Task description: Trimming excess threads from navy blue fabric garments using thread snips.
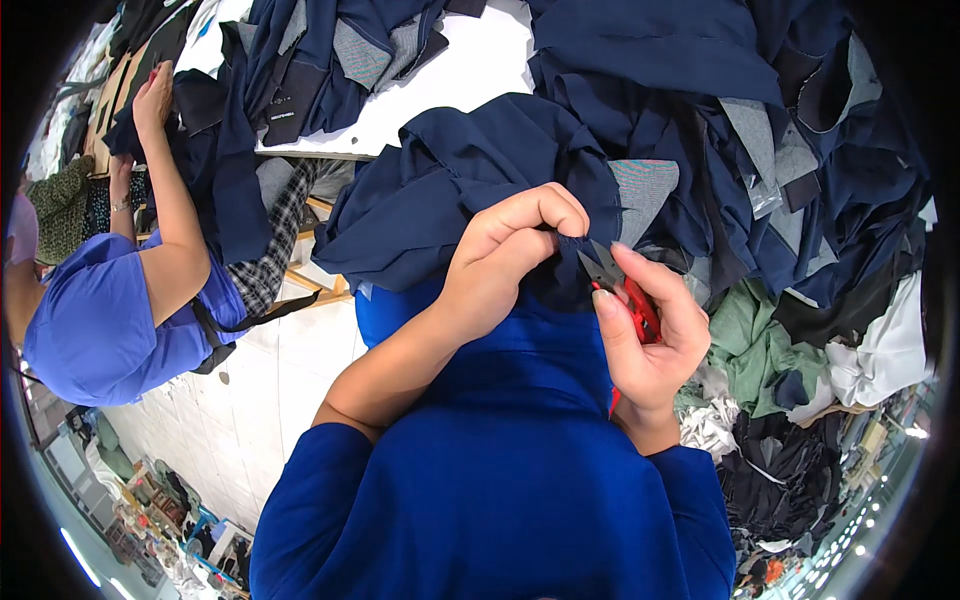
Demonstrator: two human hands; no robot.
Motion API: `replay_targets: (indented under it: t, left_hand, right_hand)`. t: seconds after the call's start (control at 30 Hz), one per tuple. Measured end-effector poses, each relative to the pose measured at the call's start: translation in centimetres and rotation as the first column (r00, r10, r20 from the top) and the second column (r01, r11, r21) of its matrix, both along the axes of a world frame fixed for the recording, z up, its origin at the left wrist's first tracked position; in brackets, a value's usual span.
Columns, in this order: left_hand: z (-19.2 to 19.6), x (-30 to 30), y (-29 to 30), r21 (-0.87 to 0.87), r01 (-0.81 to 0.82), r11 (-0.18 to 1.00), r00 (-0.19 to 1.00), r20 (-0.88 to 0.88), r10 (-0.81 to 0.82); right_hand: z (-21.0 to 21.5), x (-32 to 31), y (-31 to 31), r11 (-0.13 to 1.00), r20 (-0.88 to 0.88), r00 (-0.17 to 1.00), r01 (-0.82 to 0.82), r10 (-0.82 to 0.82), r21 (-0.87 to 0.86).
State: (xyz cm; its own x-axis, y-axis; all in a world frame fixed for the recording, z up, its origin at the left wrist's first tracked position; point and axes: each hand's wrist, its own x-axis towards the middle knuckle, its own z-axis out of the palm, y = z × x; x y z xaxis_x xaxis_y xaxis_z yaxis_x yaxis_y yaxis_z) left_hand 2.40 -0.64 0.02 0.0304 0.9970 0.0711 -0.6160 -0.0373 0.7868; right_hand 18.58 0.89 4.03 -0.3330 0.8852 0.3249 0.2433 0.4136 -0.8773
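A dark navy garment (470, 150) lies bunched over my lap and the near table edge. My left hand (500, 250) pinches a fold of it between thumb and fingers. Close on the right, my right hand (655, 330) is closed round small red-handled thread snips (638, 305). Their grey blades point up and left at the pinched cloth, right beside my left fingertips. Whether the blades touch a thread is too small to tell. A grey striped lining piece (645, 195) shows just beyond the snips.
More navy garments (650, 50) with grey linings pile up on the white table (450, 75). At the right lie green cloth (750, 345), white cloth (885, 345) and a dark heap (780, 480). On the left, a co-worker in a blue-violet shirt (100, 320) handles navy cloth over a pale tiled floor (250, 400).
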Motion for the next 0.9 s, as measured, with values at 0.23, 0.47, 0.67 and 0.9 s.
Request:
replay_targets:
  t: [0.23, 0.47, 0.67, 0.9]
  left_hand:
    - [-0.1, 0.3, -0.1, 0.006, -0.006, 1.0, 1.0, -0.001, 0.006]
    - [-0.6, 1.4, -0.6, 0.058, -0.026, 0.998, 0.994, -0.104, 0.032]
    - [0.0, 0.9, -0.1, -0.123, 0.018, 0.992, 0.969, 0.245, 0.013]
    - [0.0, 1.0, -0.2, -0.129, 0.037, 0.991, 0.954, 0.299, 0.004]
  right_hand:
    - [0.0, -0.2, -0.2, 0.999, 0.016, 0.999, 0.041, -0.041, 0.015]
    - [-0.9, -0.6, -0.2, 0.996, -0.033, 0.997, 0.075, -0.074, 0.044]
    - [-0.5, 0.0, -0.5, 0.999, -0.003, 0.999, 0.051, -0.051, 0.002]
    - [-0.4, -0.3, -0.7, 1.0, 0.032, 0.999, 0.007, -0.006, -0.029]
